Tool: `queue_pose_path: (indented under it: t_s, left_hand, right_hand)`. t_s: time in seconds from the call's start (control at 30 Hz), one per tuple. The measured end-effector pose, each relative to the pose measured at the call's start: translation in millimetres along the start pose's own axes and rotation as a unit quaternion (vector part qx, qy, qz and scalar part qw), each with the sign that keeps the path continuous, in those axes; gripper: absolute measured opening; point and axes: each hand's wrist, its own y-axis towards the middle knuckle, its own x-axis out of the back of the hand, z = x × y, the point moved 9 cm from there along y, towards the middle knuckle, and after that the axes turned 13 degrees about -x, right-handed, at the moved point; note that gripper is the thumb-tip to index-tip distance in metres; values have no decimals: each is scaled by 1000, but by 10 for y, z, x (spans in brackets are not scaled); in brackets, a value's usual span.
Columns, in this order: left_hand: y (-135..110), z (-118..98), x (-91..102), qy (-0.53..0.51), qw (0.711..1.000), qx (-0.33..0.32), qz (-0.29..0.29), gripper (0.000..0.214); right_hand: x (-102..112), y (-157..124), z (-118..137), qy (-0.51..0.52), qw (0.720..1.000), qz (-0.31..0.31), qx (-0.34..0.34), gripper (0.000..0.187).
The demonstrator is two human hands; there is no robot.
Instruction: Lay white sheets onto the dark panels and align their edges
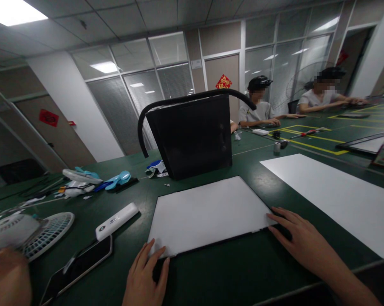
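Observation:
A flat white panel (207,212) with a thin black edge lies on the green table in front of me. My left hand (145,274) rests at its near left corner, fingers spread and fingertips touching the white surface. At the right corner, my right hand (295,236) has its fingers stretched over the edge, with the thumb apart from them near the front edge. Neither hand appears to grip the panel. Just behind it stands a black box-like panel (195,136) with a black foam strip (192,97) draped over its top.
A large white sheet (335,199) lies to the right. On the left are a phone (80,267), a white power bank (117,221), a small fan (48,233) and another person's hand (9,276). Two co-workers sit at the far right, near a screwdriver (308,133).

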Motion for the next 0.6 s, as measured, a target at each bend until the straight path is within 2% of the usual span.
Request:
queue_pose_path:
  t_s: [0.27,0.6]
  left_hand:
    - [1,32,11,-2,1000,19,-7,51]
    - [-20,60,-14,13,999,35,8,58]
  right_hand:
    - [-2,-19,30,-24,999,-15,26,55]
    - [-7,-16,70,-37,999,-5,33,56]
